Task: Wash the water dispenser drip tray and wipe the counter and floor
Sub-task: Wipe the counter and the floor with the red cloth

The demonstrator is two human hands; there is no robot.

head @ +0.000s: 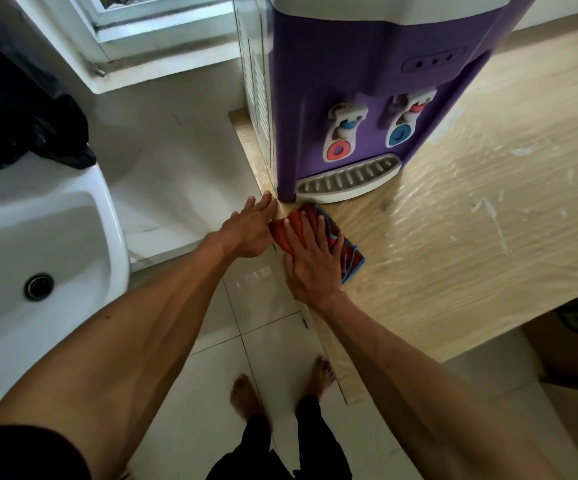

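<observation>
The right hand [310,261] lies flat, fingers spread, pressing a red and blue cloth [344,245] onto the counter [471,237] at its edge. Beside it, the left hand [251,226] is open against the counter's edge, gripping nothing. Just beyond the cloth, the drip tray [348,180] sits in the base of the purple water dispenser [367,81].

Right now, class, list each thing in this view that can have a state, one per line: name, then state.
Drip tray: seated in the dispenser's base, grille on.
Water dispenser: upright on the counter; both taps unpressed.
Cloth: flat on the counter's corner, under the right hand.
Right hand: open, palm pressing the cloth.
Left hand: open, flat against the counter's edge.
Sink: empty, drain unplugged.
Counter: streaked.
</observation>
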